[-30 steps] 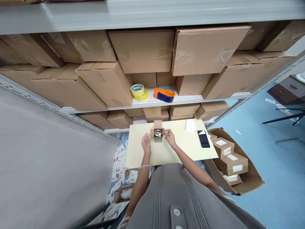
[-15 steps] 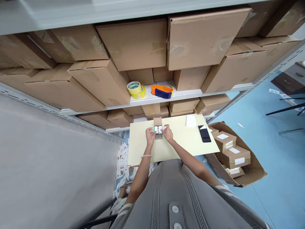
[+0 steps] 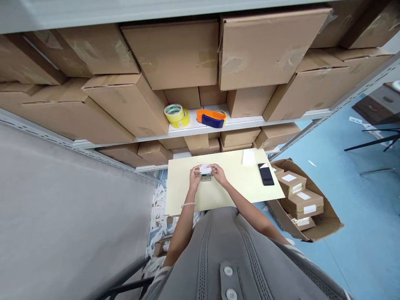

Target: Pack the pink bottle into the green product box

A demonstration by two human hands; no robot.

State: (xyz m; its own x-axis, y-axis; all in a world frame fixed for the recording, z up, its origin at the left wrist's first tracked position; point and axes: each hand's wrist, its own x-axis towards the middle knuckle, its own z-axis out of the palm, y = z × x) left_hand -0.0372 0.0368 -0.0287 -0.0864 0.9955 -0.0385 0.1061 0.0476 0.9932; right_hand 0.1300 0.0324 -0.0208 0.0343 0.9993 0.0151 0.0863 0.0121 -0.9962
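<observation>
A small green and white box (image 3: 205, 171) stands on the pale yellow table (image 3: 218, 193), close to its far edge. My left hand (image 3: 195, 177) grips the box's left side with bent fingers. From the other side my right hand (image 3: 218, 174) presses the white top flap down with its fingertips. The flaps lie folded shut, so nothing inside the box shows.
A black phone (image 3: 266, 173) and a white slip (image 3: 249, 157) lie on the table's right. Yellow tape rolls (image 3: 175, 115) and an orange-blue tape dispenser (image 3: 211, 118) sit on the shelf among cardboard boxes. An open carton (image 3: 308, 206) of labelled boxes stands on the floor at right.
The box's flaps stood open a second ago, showing a round item inside. Both hands have since folded the flaps shut and closed in over the top.
</observation>
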